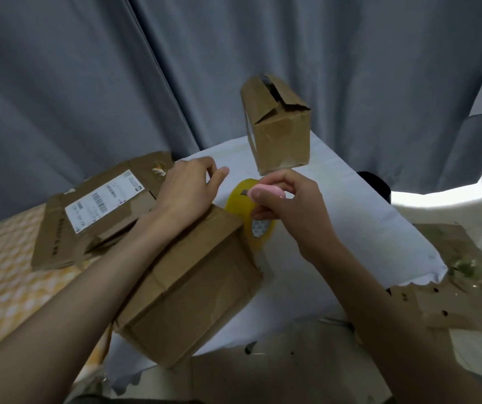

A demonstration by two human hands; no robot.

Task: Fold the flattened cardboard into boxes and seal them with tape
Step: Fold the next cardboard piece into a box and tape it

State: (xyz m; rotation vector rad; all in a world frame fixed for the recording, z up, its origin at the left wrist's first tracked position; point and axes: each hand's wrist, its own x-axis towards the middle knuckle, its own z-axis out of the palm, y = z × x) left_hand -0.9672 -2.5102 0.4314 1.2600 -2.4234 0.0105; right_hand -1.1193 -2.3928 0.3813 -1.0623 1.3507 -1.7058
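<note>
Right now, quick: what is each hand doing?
Left hand: open, resting on the cardboard box.
Right hand: holding a pink cutter by the yellow tape roll.

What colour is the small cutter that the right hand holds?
Pink. The small cutter, pinched in the right hand, shows clearly in the head view.

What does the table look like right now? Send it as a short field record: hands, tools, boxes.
left hand: left hand rests on the near folded brown cardboard box, fingers relaxed
right hand: right hand grips a small pink utility cutter, blade out
tape: yellow roll of packing tape stands at the near box's far end, under the cutter
far box: upright brown cardboard box, top flaps not flat
flat stock: flattened cardboard with white shipping label, left of the near box
surface: white table cloth
</note>
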